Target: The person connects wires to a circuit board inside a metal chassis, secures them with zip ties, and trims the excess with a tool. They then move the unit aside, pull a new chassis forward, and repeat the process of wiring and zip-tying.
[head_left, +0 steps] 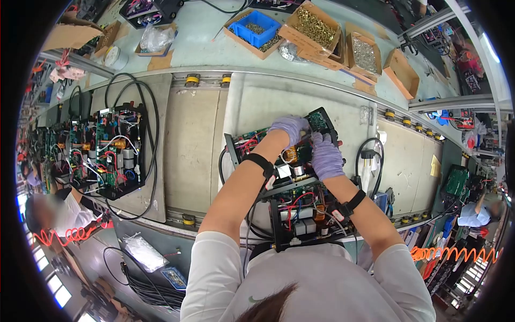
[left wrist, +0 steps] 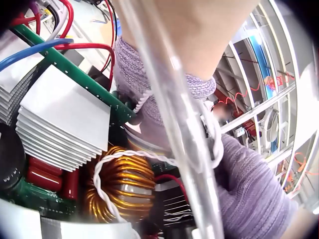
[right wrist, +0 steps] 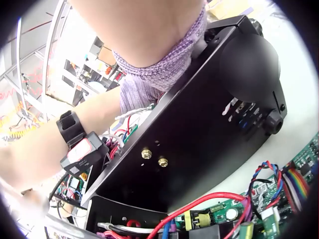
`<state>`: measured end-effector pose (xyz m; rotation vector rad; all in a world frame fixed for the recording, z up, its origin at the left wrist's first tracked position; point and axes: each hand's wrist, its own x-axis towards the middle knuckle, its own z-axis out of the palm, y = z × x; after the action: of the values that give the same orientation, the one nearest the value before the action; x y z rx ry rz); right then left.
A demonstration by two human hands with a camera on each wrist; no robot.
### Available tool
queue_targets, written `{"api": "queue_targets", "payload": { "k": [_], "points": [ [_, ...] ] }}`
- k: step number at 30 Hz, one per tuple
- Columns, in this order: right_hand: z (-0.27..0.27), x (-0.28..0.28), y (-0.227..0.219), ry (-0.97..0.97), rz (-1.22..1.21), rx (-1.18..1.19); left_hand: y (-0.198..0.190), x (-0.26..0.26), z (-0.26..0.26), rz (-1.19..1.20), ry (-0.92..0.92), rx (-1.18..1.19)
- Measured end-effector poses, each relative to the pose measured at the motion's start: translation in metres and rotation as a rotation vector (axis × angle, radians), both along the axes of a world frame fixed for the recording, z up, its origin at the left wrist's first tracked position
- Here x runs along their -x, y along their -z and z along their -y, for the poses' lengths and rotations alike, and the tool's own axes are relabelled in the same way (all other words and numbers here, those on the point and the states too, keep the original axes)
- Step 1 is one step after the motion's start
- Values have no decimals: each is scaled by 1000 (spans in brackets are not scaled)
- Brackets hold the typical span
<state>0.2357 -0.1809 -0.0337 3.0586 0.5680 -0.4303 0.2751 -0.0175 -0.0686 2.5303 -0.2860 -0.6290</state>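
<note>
Both hands wear purple knit gloves and meet at the right end of an open black electronics chassis (head_left: 230,150). My left hand (head_left: 289,129) reaches over the chassis from behind, its fingertips close to the green circuit board (head_left: 317,119) by the end panel. Beside it, my right hand (head_left: 326,158) lies over the panel's inner side, fingers bent toward the board. Fingertips of both are largely hidden, and I cannot tell what they hold. In the left wrist view a copper-wound coil (left wrist: 124,184) and a finned heatsink (left wrist: 65,109) sit below the gloves. The black chassis wall (right wrist: 184,129) fills the right wrist view.
A second open chassis (head_left: 300,214) stands nearer the body, with loose wires. More chassis (head_left: 120,150) with a black cable are on the left. Across the back are a blue bin (head_left: 255,29) and cardboard boxes of screws (head_left: 311,27). A black cord (head_left: 370,155) loops at the right.
</note>
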Motion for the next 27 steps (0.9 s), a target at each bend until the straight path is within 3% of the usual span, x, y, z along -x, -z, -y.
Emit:
{"api": "queue_targets", "payload": {
  "k": [5,8,10,14,23,27],
  "points": [
    [-12,-21,-20,71,45,-152,-26,21,7,190,-102,-142],
    [-12,-44,4,-135,-176,-62,-21,37,15,258,-169,-215],
    [-13,-49,14,-142,-237,-49,-17,41,16,268,-192,-245],
    [-11,-58,14,-134,-368,-111,-15,44,16,275,-259,-188],
    [-16,-52,8,-74,-293,-225,-25,46,3,207,-372,15],
    [-21,-45,3,-73,-210,-128,-28,47,2,178,-389,44]
  ]
}}
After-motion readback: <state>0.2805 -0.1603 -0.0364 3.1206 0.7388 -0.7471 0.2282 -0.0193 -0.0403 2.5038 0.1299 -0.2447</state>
